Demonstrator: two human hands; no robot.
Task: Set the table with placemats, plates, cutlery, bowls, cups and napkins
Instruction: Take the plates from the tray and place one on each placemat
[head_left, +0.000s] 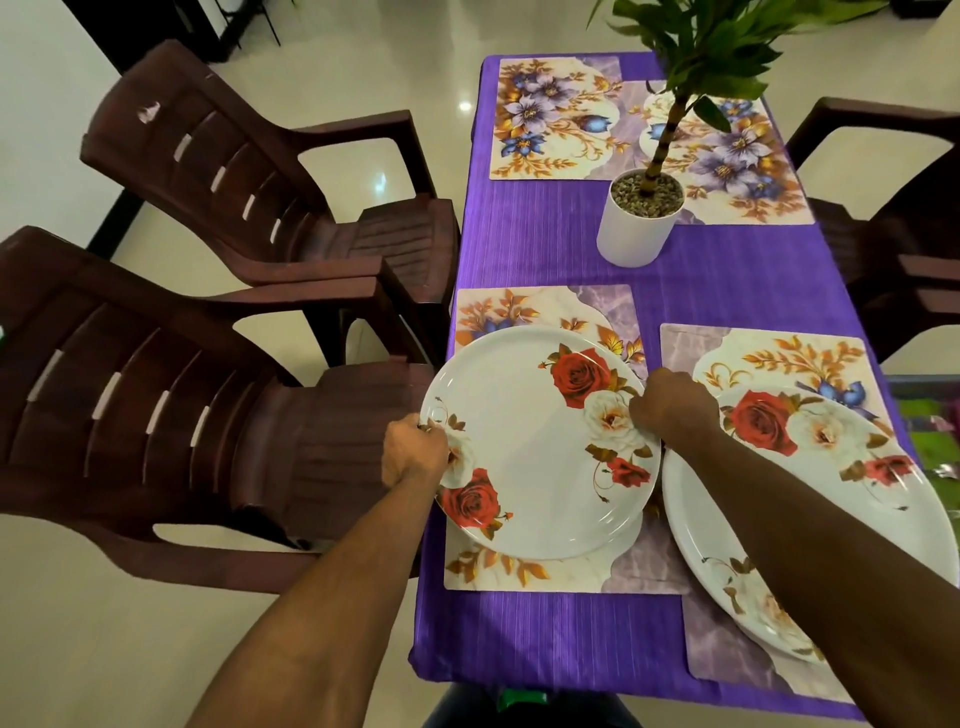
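A white rose-patterned plate (540, 441) sits over the near-left floral placemat (524, 574), its twin plate (810, 467) lying flat on the near-right placemat (727, 654) just beside.

Bare purple cloth (727, 280) across mid-frame gives me passage; the white plant pot (636, 221) blocks upper centre. Brown chairs (218, 415) crowd the frame's left, against the table edge.

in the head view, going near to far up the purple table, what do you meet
Near left floral placemat → white rose-patterned plate held by left hand and right hand → white plant pot → far left floral placemat
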